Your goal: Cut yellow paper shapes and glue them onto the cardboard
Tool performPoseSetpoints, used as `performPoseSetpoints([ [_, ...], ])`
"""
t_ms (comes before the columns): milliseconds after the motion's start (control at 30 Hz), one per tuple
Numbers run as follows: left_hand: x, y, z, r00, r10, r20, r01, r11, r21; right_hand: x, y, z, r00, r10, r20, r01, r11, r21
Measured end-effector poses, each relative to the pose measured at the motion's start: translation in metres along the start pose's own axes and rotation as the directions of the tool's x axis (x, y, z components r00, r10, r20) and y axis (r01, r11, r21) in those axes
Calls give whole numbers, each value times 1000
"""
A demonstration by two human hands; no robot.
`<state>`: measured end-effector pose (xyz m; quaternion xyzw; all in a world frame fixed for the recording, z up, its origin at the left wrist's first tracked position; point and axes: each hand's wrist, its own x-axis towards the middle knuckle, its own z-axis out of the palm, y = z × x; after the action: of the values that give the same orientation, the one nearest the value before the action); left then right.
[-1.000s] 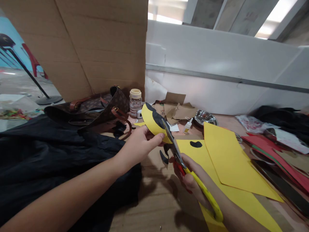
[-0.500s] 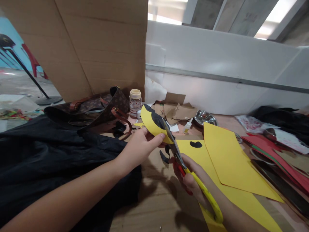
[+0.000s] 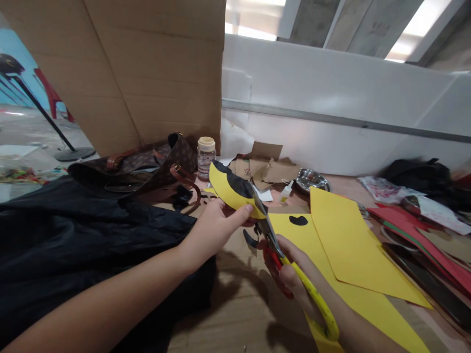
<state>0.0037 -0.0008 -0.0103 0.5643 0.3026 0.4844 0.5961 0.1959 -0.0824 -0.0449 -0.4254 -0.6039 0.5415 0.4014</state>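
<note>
Pinched between thumb and fingers of my left hand (image 3: 217, 228) is a curved piece of yellow paper (image 3: 230, 192) with black paper (image 3: 241, 185) along its upper side. My right hand (image 3: 290, 267) is wrapped round the handles of scissors (image 3: 270, 235), one handle yellow and the other red. Their blades point up and away, meeting the right end of the paper piece. Below the blades lie curled black paper scraps (image 3: 251, 239). A small black cutout (image 3: 298, 220) rests on a yellow sheet (image 3: 285, 223) just beyond my right hand.
Another yellow sheet (image 3: 353, 240) lies at the right, near red paper (image 3: 412, 228) and a dark phone-like slab (image 3: 430, 279). Farther back are a glue bottle (image 3: 285, 192), a metal bowl (image 3: 312, 180) and a jar (image 3: 206, 159). A brown handbag (image 3: 158, 164) and black cloth (image 3: 91, 235) occupy the left.
The yellow and black paper piece has shifted and turned slightly, its far end moving a little left and down. The scissors stay at its right end.
</note>
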Motion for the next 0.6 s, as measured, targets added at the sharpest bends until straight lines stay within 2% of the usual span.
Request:
performPoseSetpoints([
  [600, -2, -3, 4, 999, -23, -37, 22, 1000, -17, 0, -2, 1, 1000, 20, -20, -20, 1000, -6],
])
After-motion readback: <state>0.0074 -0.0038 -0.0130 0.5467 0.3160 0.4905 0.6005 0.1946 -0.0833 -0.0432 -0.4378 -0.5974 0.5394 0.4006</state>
